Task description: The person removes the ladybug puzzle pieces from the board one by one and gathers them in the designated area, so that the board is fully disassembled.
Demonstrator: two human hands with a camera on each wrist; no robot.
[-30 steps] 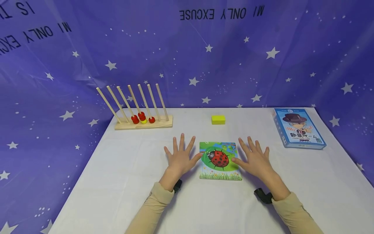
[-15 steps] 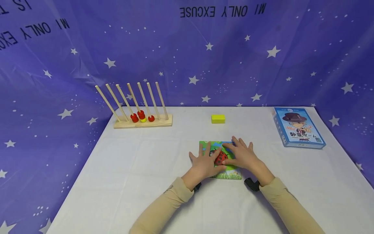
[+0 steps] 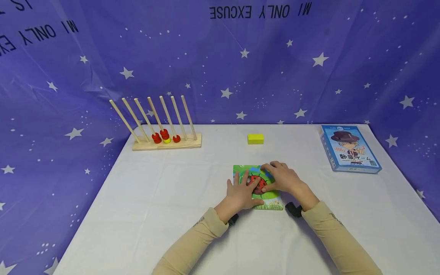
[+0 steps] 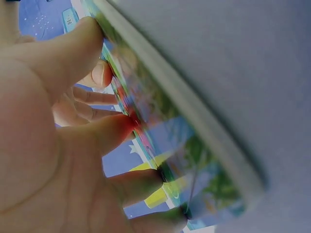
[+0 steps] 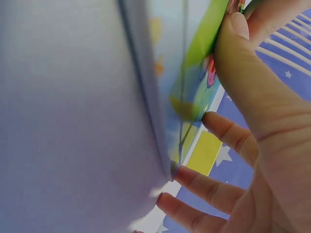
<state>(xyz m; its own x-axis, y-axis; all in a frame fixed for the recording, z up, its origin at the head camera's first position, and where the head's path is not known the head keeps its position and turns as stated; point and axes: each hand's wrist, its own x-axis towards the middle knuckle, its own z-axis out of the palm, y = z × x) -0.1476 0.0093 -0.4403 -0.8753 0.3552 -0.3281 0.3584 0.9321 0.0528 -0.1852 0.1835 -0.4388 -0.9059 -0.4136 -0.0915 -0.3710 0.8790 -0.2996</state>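
Note:
A square ladybug picture puzzle (image 3: pixel 271 205) lies flat on the table, with thin seam lines across its face in the right wrist view. My left hand (image 3: pixel 240 195) rests on its left part, fingers spread, index fingertip on the ladybug. In the left wrist view those fingertips touch the picture face (image 4: pixel 209 165). My right hand (image 3: pixel 284 178) reaches over the upper right corner. Its thumb (image 5: pixel 233 63) and index fingertip touch the picture; the middle fingertip is right at the corner, and another finger lies past the edge. The hands cover parts of the picture.
Behind the puzzle sits a yellow block (image 3: pixel 255 139). A wooden peg stand (image 3: pixel 187 143) with upright rods and several red and yellow beads is at the back left. At the back right lies a blue game box (image 3: pixel 350 149). A purple starry cloth (image 3: pixel 206 68) hangs behind the table.
Both hands have come inward from beside the puzzle onto it. The right hand's fingers, spread earlier, have drawn in at the upper right corner. The left hand has stayed nearly still since half a second ago.

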